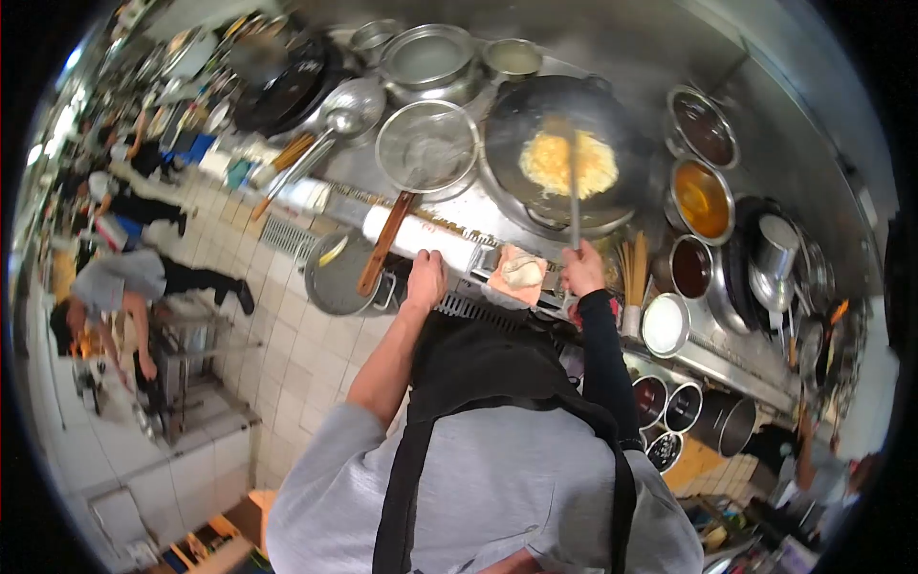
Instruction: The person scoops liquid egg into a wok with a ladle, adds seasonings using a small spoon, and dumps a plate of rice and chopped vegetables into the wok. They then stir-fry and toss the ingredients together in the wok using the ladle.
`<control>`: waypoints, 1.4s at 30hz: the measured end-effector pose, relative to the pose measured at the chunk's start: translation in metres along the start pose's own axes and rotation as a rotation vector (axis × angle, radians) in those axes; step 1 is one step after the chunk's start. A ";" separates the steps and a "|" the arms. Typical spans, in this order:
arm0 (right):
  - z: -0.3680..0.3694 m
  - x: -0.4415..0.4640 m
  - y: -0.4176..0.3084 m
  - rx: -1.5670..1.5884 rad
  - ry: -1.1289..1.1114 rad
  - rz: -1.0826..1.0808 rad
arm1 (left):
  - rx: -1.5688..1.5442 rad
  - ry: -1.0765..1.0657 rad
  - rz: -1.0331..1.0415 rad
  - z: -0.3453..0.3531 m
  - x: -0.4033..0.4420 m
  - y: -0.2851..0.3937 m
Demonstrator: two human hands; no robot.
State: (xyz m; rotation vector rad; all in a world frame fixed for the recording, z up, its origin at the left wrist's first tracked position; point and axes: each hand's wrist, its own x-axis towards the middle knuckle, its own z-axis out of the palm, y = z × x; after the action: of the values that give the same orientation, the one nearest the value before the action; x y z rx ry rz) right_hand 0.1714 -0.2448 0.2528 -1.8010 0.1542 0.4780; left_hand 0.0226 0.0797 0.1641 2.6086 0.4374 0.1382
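My right hand [582, 269] is closed round the handle of a long metal ladle or spatula [575, 191], which reaches over a black wok [512, 124]. Yellow egg-like food [591, 165] lies in the wok. My left hand [427, 278] rests near the counter's front edge with its fingers curled; whether anything is in it cannot be made out. Left of it slants the wooden handle [384, 244] of a wire strainer [426, 145]. Between my hands sits a folded pale cloth [522, 272] on a pinkish one.
A grey pot [350, 275] stands below the counter at left. Bowls of orange liquid [701, 198], dark sauce [690, 267] and white contents [666, 324] line the right. Bamboo sticks [634, 270] stand beside my right hand. Several people work in the background.
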 end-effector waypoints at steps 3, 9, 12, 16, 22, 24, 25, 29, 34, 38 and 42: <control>-0.027 -0.047 -0.022 0.360 -0.175 0.203 | -0.041 -0.050 -0.002 0.016 0.039 -0.002; -0.023 -0.028 -0.001 -0.688 0.331 -0.323 | -0.016 -0.149 -0.127 0.028 0.061 -0.009; 0.019 0.025 0.037 -0.591 0.478 -0.544 | 0.124 -0.236 -0.175 0.027 0.071 0.026; 0.006 -0.030 -0.008 0.255 -0.107 0.099 | 0.009 -0.380 0.148 0.008 0.053 0.122; -0.042 -0.031 0.005 -0.627 0.264 -0.269 | 0.320 -0.464 0.184 0.092 0.057 0.141; -0.023 -0.006 0.007 -0.727 0.295 -0.321 | 0.387 -0.450 0.178 0.079 0.054 0.159; -0.014 0.006 0.007 -0.773 0.299 -0.344 | 0.381 -0.459 0.202 0.072 0.055 0.163; -0.017 0.024 0.035 -0.788 0.158 -0.425 | 0.288 -0.432 0.265 0.071 0.050 0.167; -0.075 -0.056 0.033 -0.746 -0.035 -0.410 | -0.378 -0.470 0.074 0.010 0.011 0.135; -0.192 -0.094 0.082 -0.791 0.047 -0.386 | -1.285 -0.612 -0.546 -0.043 -0.050 0.090; -0.268 -0.072 0.067 -0.992 0.194 -0.313 | -1.593 -0.536 -0.579 -0.071 -0.098 0.059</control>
State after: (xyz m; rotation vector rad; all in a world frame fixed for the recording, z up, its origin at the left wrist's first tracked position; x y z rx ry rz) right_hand 0.1471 -0.5278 0.2773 -2.7808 -0.2856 0.1379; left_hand -0.0661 0.0302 0.2523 0.8449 0.5237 -0.2971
